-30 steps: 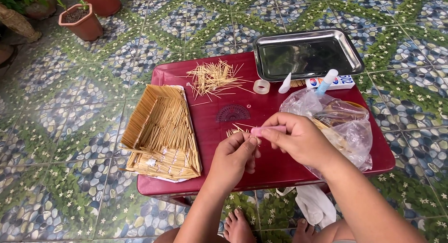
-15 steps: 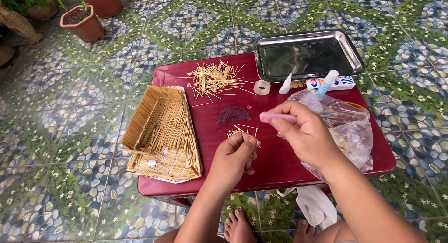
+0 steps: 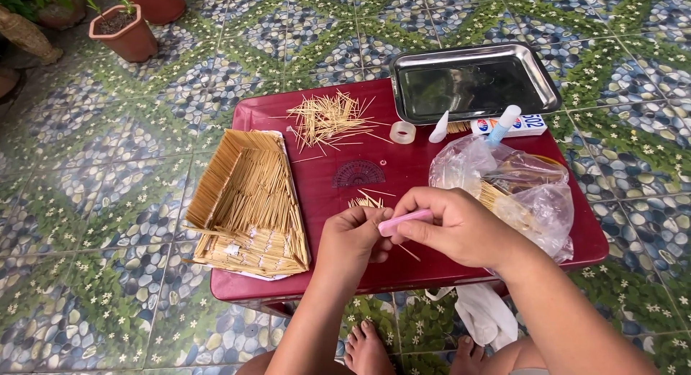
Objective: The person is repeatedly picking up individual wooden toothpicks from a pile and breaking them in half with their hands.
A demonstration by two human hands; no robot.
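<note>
Ideally the right hand [image 3: 461, 227], pinching the pink tool [image 3: 404, 221], works slowly against the toothpick bundle [image 3: 366, 202] pinched by the left hand [image 3: 353, 238].

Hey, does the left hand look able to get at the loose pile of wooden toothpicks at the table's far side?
Probably yes: the left hand has only bare red table between it and the toothpick pile, though it already pinches some sticks.

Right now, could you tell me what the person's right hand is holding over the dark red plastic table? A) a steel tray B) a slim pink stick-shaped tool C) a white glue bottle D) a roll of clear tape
B: the right hand pinches a slim pink stick-shaped tool in its fingers, beside the left hand, above the dark red plastic table.
</note>
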